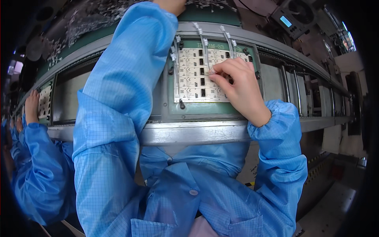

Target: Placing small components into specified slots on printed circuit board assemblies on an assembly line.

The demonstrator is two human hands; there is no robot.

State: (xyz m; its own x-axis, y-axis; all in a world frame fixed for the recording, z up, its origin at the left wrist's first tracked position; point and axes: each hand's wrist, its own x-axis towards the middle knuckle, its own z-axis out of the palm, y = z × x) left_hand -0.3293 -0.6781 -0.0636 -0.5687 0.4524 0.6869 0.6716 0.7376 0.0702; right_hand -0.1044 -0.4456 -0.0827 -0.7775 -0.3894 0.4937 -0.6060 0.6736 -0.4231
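Observation:
My right hand (pixel 241 82) is over a panel of pale circuit boards (pixel 189 74), its thumb and index finger closed in a pinch. Between the fingertips shows a small whitish connector (pixel 212 71), partly hidden. A white cable (pixel 205 51) runs down from the panel's far edge toward that pinch. The panel sits in a green fixture (pixel 197 108) and carries a column of black components. More white cables (pixel 228 37) with plugs lie across its far edge and left side. My left hand (pixel 170 5) reaches past the fixture at the top; its fingers are out of the picture.
A metal rail (pixel 193 133) runs along the near side of the conveyor. Many loose white cables (pixel 89 21) lie on the far side. At left, another person's hand (pixel 31 106) rests by a second panel (pixel 45 100). A device with a lit screen (pixel 285 21) stands far right.

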